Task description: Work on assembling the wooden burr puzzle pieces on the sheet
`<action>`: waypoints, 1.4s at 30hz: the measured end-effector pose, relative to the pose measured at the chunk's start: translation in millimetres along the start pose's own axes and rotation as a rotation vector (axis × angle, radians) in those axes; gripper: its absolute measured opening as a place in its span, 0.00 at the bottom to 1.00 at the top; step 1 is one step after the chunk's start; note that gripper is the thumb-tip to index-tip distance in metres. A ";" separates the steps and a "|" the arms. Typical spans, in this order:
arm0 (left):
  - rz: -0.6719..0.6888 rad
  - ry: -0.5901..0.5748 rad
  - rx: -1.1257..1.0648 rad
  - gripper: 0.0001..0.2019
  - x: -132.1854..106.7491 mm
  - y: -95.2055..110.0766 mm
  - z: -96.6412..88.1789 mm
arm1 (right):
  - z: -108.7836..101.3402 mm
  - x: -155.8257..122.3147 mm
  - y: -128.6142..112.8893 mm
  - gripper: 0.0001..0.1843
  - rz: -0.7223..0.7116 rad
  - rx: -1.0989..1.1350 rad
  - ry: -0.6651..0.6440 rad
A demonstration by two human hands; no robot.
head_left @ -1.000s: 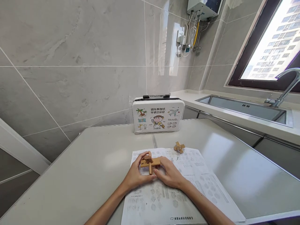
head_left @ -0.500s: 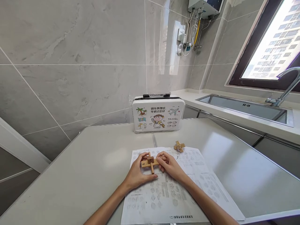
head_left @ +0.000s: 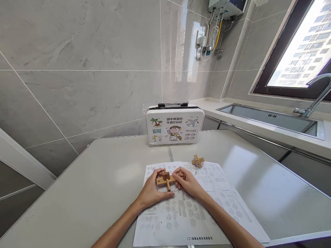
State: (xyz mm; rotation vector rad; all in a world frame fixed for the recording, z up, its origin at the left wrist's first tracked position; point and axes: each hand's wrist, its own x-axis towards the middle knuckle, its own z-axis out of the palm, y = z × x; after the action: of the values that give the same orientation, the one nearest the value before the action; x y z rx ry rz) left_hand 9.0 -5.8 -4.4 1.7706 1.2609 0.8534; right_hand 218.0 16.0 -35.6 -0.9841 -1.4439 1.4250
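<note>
Between my hands, just over the printed sheet (head_left: 204,220), is a wooden interlocking puzzle (head_left: 165,176). It has a flat light bar with a "2" near its left end, a darker block on top and a round rod crossing the bar. My left hand (head_left: 151,193) curves around its left side, fingers by the rod's far end and thumb by the near end. The right end of the bar is pinched in the fingertips of my right hand (head_left: 187,182), which hide that end. A second wooden puzzle (head_left: 198,161), star-shaped, lies at the sheet's far edge.
A white cartoon-printed case (head_left: 176,125) with a black handle stands at the back of the pale table (head_left: 108,165), near the tiled wall. To the right are a counter with a sink (head_left: 271,119), a faucet (head_left: 314,100) and a window.
Both hands keep their places on the puzzle. The wooden bar is tipped very slightly compared with before; everything else stays put.
</note>
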 end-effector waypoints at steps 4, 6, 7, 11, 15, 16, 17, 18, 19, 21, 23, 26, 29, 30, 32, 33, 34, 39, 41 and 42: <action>0.002 0.000 0.014 0.44 0.7 -2.4 0.5 | -0.2 0.9 3.3 0.26 0.006 -0.010 0.004; 0.007 0.001 0.016 0.45 1.1 -4.0 0.9 | -0.2 1.1 3.9 0.26 0.010 -0.016 0.003; 0.008 0.001 0.018 0.45 1.2 -4.7 1.1 | -0.2 1.1 4.2 0.26 0.011 -0.018 0.003; 0.014 0.003 0.031 0.45 1.3 -6.3 1.5 | -0.8 1.2 5.4 0.25 0.013 -0.045 0.008; 0.015 0.001 0.027 0.46 1.6 -7.1 1.7 | -1.6 2.6 8.4 0.25 0.015 -0.059 0.006; 0.013 0.000 0.028 0.46 1.8 -7.5 1.8 | -1.7 2.9 9.1 0.25 0.015 -0.057 0.005; 0.012 -0.001 0.030 0.46 2.0 -8.1 1.9 | -1.8 3.2 9.6 0.25 0.016 -0.055 0.005; 0.013 -0.001 0.035 0.46 2.2 -8.8 2.1 | -1.9 3.3 9.9 0.25 0.017 -0.055 0.006; 0.014 0.000 0.042 0.46 2.3 -9.4 2.3 | -1.9 3.3 10.0 0.25 0.018 -0.055 0.005; 0.013 -0.002 0.059 0.47 2.3 -10.4 2.5 | -2.0 3.0 9.7 0.25 0.019 -0.056 0.006; 0.011 -0.011 0.067 0.47 1.8 -10.4 2.6 | -2.2 2.6 9.2 0.24 0.018 -0.060 0.004; 0.015 -0.020 0.061 0.46 1.0 -9.3 2.5 | -3.0 2.2 9.0 0.24 0.017 -0.078 -0.006; 0.036 -0.011 0.072 0.45 0.8 -9.5 2.4 | -3.5 1.9 8.9 0.25 0.019 -0.086 -0.010; 0.046 -0.005 0.081 0.44 0.9 -10.0 2.5 | -3.6 1.8 8.7 0.25 0.021 -0.087 -0.009; 0.062 0.003 0.099 0.43 1.3 -11.4 2.6 | -3.6 1.6 8.1 0.25 0.024 -0.088 -0.013; 0.071 0.003 0.104 0.43 1.5 -12.0 2.7 | -3.5 1.5 7.8 0.25 0.024 -0.089 -0.015; 0.078 0.001 0.106 0.43 1.7 -12.4 2.7 | -3.5 1.4 7.6 0.25 0.025 -0.089 -0.017; 0.093 -0.018 0.103 0.44 1.5 -11.6 2.3 | -3.0 1.8 8.0 0.24 0.021 -0.085 -0.017; 0.090 -0.020 0.089 0.44 1.4 -11.1 2.3 | -2.8 2.0 8.3 0.24 0.022 -0.086 -0.017; 0.089 -0.022 0.083 0.44 1.5 -11.1 2.3 | -2.7 2.1 8.4 0.24 0.024 -0.086 -0.018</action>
State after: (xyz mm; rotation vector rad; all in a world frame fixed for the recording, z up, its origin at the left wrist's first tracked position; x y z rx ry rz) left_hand 6.6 -2.7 -15.1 1.9095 1.2268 0.8405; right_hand 219.7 19.2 -43.9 -1.0472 -1.5227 1.4019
